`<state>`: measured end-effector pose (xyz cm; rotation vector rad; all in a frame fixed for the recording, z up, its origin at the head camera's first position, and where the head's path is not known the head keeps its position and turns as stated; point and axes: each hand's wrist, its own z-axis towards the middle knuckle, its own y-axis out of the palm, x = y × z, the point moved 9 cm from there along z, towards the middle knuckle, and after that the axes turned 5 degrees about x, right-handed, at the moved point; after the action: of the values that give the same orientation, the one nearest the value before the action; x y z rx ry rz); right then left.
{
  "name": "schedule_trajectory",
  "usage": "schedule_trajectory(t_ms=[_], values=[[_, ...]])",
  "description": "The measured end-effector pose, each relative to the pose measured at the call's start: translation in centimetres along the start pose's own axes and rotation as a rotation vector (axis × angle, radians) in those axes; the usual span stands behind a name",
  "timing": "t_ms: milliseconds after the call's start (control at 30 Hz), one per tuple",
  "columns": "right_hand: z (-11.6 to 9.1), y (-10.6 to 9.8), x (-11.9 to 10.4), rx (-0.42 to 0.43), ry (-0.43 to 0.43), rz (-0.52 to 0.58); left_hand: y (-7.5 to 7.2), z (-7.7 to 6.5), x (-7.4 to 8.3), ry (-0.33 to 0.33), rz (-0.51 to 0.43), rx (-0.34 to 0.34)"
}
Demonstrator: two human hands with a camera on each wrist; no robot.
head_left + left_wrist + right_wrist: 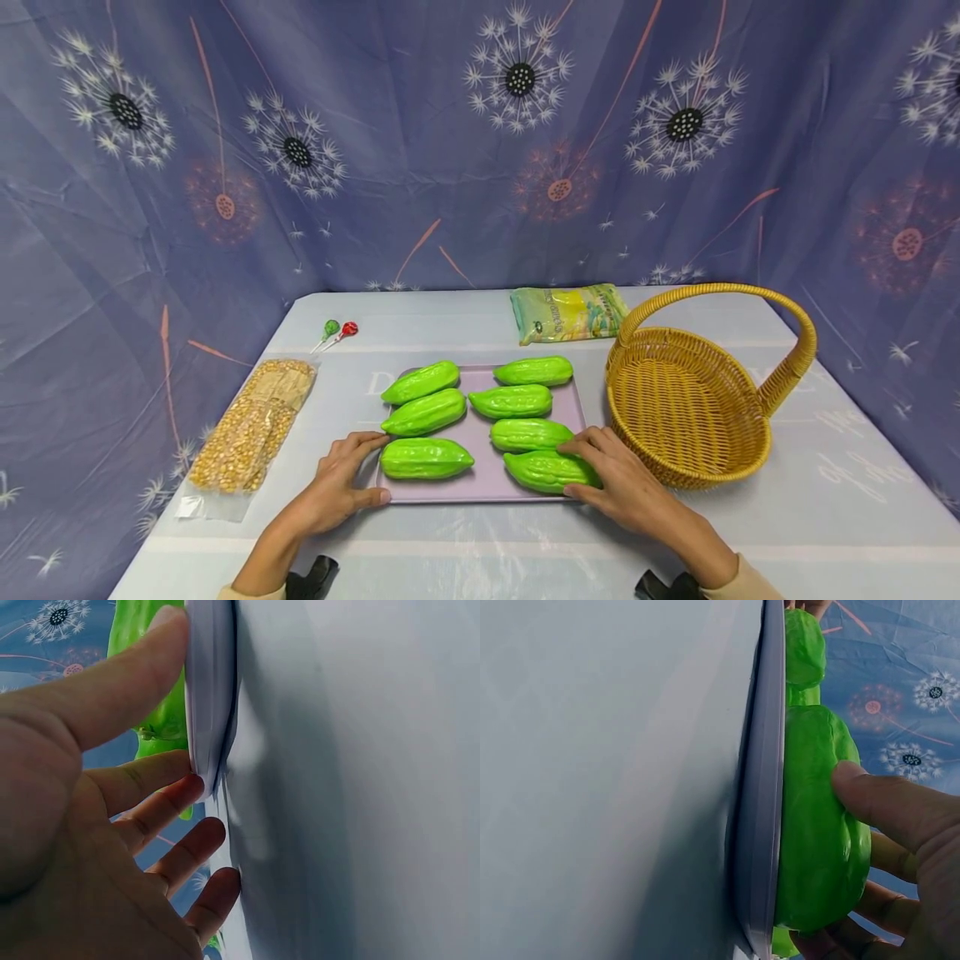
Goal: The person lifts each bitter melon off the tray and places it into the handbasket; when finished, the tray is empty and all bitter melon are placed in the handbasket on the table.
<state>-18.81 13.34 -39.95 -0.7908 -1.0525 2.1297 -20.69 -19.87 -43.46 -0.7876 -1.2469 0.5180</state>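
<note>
Currently, the right hand (622, 485) grasps the nearest right-column green gourd (547, 472), thumb against its near side, on the lilac tray (486, 485). The left hand (336, 487) is released, fingers extended, touching the tray's left edge. Six other gourds (426, 459) lie on the tray. A wicker basket (682, 408) stands on the table (525, 546), just right.

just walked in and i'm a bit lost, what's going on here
A person's right hand grips the green gourd at the near right corner of a lilac tray. Their left hand touches the tray's left end. Six other gourds lie on the tray, and a wicker basket stands to its right.
</note>
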Motion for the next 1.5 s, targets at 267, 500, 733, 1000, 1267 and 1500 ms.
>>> schedule_trajectory(t_ms=[267,500,733,1000,1267,1500], values=[[0.1,0.5,0.2,-0.083,0.039,0.008,0.2,0.0,0.0,-0.004,0.012,-0.003],[0.1,0.8,0.3,-0.157,0.064,0.02,0.3,0.0,-0.3,-0.03,-0.006,-0.014],[0.0,0.8,0.3,-0.148,0.053,0.025,0.4,0.0,-0.2,-0.035,-0.006,-0.026],[0.3,-0.4,0.2,-0.139,0.079,0.04,0.2,0.0,-0.1,-0.027,-0.001,-0.018],[0.6,-2.9,0.8,-0.079,0.121,0.073,0.2,0.0,0.0,-0.022,0.008,-0.011],[0.4,-5.5,1.5,0.02,0.098,0.061,0.2,0.0,0.0,0.0,0.018,0.007]])
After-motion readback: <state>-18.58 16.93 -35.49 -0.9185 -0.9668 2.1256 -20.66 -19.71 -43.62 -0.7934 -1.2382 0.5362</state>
